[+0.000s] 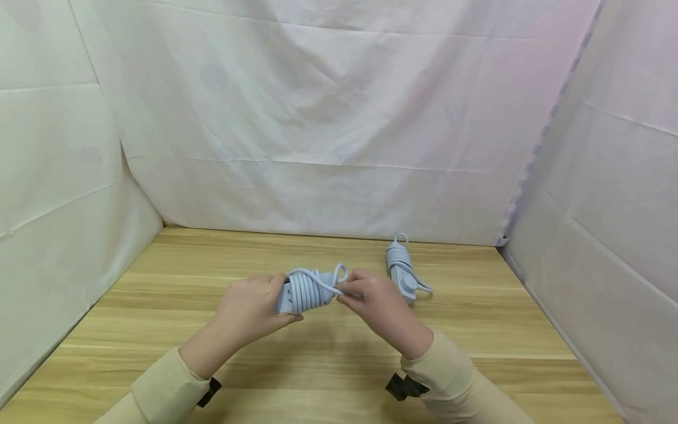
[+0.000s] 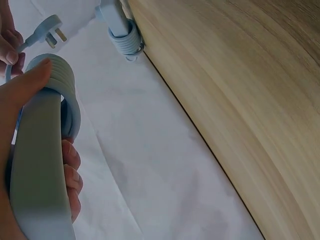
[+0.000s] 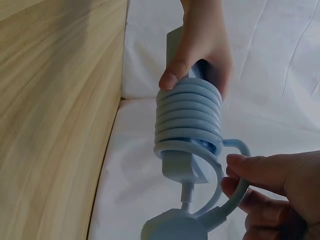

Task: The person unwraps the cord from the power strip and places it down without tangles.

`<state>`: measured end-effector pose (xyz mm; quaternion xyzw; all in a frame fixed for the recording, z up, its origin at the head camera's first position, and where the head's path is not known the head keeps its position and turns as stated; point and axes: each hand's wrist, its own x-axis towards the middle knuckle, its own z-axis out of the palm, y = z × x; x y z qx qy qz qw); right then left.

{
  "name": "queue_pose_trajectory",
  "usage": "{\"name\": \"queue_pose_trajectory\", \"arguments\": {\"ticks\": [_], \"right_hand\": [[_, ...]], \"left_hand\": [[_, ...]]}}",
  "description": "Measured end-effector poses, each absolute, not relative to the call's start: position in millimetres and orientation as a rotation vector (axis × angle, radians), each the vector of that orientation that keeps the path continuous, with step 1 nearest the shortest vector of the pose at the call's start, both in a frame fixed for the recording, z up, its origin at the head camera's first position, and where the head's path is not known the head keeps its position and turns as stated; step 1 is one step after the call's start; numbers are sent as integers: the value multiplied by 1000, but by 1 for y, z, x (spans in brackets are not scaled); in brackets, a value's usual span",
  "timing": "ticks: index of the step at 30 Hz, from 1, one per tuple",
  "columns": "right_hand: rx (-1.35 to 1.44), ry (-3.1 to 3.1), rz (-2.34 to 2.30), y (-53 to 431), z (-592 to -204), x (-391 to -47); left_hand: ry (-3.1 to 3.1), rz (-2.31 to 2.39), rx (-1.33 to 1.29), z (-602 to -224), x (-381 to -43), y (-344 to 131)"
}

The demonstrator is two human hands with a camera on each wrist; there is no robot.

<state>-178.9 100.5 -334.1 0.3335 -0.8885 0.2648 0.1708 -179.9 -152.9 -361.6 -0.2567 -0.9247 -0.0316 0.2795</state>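
Power strip (image 2: 40, 165), wrapped in its cord (image 3: 187, 114), is being held above the wooden table (image 1: 318, 377). Left hand (image 1: 251, 303) is gripping the strip's bare end; right hand (image 1: 378, 303) is pinching the cord beside the plug (image 2: 47, 26) (prongs showing in the left wrist view). A second wrapped strip (image 1: 400, 268) is lying on the table beyond the right hand.

Lt-brown wood-grain desk (image 1: 132, 306); creased off-white fabric sheets (image 1: 339, 118) hung at back & both sides, pinkish upper R.
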Motion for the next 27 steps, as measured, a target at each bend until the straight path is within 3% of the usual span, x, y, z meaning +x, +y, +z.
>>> {"name": "queue_pose_trajectory", "arguments": {"ticks": [15,27], "right_hand": [[853,-2388,797,114,-323,-192],[794,-2568,936,118,-336,-210]], "left_hand": [[-2466,-105,-745,-360,-176,-154],[-2388,-214,-805,-352,-167,-157]]}}
